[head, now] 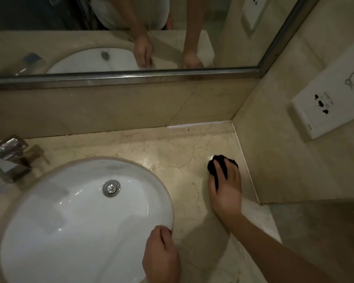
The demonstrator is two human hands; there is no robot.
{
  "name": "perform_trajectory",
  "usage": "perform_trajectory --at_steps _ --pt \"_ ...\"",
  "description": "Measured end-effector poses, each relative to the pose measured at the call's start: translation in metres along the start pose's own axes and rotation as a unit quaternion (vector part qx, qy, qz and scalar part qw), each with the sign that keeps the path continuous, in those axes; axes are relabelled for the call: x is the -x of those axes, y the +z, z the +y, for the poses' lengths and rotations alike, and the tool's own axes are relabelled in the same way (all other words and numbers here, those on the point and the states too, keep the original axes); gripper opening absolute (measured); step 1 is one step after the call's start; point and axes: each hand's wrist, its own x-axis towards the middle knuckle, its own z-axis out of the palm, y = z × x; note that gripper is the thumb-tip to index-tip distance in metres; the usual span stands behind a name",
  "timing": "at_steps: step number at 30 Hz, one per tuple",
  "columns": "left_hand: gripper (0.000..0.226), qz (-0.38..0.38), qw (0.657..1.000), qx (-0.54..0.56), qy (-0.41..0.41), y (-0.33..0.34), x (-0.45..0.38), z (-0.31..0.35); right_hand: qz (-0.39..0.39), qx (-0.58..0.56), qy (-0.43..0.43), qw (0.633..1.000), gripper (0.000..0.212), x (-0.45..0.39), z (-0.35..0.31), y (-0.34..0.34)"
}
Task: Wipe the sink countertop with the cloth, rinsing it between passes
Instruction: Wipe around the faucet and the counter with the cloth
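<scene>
Marble countertop (172, 152) runs right of the sink (25, 217). Right hand (226, 188) grips the dark cloth (222, 163) near the right wall, mid-wipe. Left hand (161, 256) rests curled on the sink's near rim. A rinse at the tap (6, 154) probably follows.

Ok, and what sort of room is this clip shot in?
Most likely a bathroom vanity: a white basin sunk into a marble countertop, a chrome tap on its far-left side, and a wall mirror above. The right hand presses a dark cloth on the countertop.
</scene>
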Motion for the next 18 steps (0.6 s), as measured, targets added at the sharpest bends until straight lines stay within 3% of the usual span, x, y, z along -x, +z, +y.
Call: perform_trajectory --at_steps 4,8,10,12,14,15,18 --pt "0.029 0.026 0.999 0.011 0.015 0.012 -0.004 0.011 -0.002 -0.014 0.020 1.000 0.047 0.014 -0.003 -0.001" --pt "0.026 0.058 0.998 -0.020 0.028 0.021 -0.008 0.015 0.011 0.006 0.000 1.000 0.045 -0.033 0.009 0.004" --pt "0.026 0.113 0.988 0.000 0.103 0.019 -0.010 0.016 0.039 0.006 0.032 0.999 0.044 -0.068 0.012 0.012" --pt "0.034 0.091 0.985 0.028 0.142 0.018 -0.012 0.007 0.078 0.000 0.044 0.996 0.042 -0.099 0.008 0.024" --pt "0.052 0.046 0.984 -0.008 0.171 0.029 -0.007 -0.024 0.093 0.011 0.052 0.994 0.041 -0.117 -0.005 0.037" --pt "0.058 0.060 0.978 -0.048 0.196 0.038 -0.014 -0.039 0.091 0.018 0.046 0.995 0.042 -0.121 -0.016 0.043" --pt "0.049 0.083 0.966 -0.084 0.228 0.039 -0.018 -0.037 0.074 0.029 0.022 0.997 0.044 -0.117 -0.072 0.061"
